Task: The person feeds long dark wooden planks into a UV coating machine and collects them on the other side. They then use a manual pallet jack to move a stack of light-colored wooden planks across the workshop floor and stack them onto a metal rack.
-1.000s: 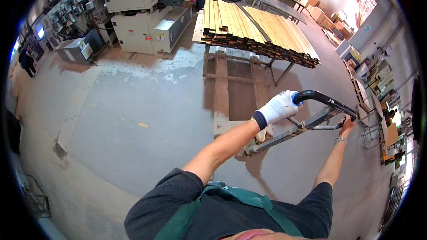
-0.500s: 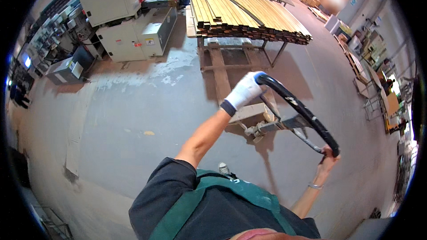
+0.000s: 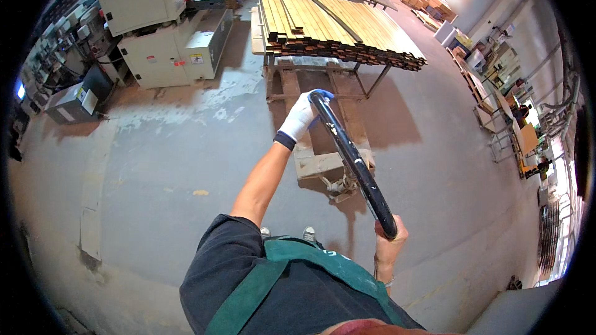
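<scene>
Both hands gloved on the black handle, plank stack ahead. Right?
Not quite: only the left hand is gloved. The head view shows the right hand bare. Both are on the black handle, and the plank stack is ahead, as you said.

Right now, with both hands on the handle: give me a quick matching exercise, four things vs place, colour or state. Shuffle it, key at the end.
Things:
1. Left hand
2. Right hand
3. Handle bar
4. Wooden strips

Descriptions:
A. Stacked on a legged stand
B. Bare, at the end nearer the body
C. In a white glove, at the farther end
D. Black, with pale scuffs

Pairs: 1-C, 2-B, 3-D, 4-A
</scene>
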`<control>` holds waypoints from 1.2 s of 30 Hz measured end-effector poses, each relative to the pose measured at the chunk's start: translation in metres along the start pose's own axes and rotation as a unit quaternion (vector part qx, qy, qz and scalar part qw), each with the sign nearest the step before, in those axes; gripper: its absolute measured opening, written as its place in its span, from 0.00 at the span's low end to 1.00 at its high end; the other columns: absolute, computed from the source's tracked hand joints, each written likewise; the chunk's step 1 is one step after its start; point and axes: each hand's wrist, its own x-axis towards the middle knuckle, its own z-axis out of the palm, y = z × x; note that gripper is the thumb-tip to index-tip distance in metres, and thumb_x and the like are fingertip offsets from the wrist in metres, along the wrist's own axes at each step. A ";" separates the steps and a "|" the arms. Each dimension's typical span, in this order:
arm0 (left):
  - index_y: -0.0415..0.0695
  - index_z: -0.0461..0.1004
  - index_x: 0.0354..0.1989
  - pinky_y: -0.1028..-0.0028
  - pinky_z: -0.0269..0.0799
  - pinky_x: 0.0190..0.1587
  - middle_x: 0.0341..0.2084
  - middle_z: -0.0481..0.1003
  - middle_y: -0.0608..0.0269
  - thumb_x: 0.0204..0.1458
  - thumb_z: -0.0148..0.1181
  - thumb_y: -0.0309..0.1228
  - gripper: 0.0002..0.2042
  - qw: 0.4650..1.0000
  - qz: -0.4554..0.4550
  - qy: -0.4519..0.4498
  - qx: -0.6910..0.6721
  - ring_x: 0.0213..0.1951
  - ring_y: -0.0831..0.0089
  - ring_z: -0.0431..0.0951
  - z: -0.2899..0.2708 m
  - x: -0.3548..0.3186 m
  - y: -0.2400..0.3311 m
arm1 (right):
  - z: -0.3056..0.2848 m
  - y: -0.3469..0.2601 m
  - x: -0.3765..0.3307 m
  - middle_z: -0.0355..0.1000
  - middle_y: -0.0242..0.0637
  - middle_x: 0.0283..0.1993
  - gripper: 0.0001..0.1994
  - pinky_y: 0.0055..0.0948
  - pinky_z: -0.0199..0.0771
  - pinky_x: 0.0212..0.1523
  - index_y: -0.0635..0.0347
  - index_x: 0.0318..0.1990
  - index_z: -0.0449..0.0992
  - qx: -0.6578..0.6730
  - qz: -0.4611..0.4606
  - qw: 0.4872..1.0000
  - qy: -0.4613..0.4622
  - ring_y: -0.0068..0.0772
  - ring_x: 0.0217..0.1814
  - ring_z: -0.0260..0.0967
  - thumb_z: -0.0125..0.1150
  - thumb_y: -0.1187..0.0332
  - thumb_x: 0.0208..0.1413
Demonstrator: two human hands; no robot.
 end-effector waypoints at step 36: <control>0.43 0.76 0.44 0.59 0.75 0.48 0.37 0.79 0.51 0.46 0.62 0.27 0.14 0.973 0.046 -0.159 0.159 0.42 0.50 0.80 0.081 -0.161 0.154 | -0.176 0.057 -0.004 0.69 0.28 0.30 0.17 0.22 0.65 0.29 0.58 0.47 0.77 0.129 0.038 0.945 0.299 0.22 0.28 0.67 0.62 0.55 0.58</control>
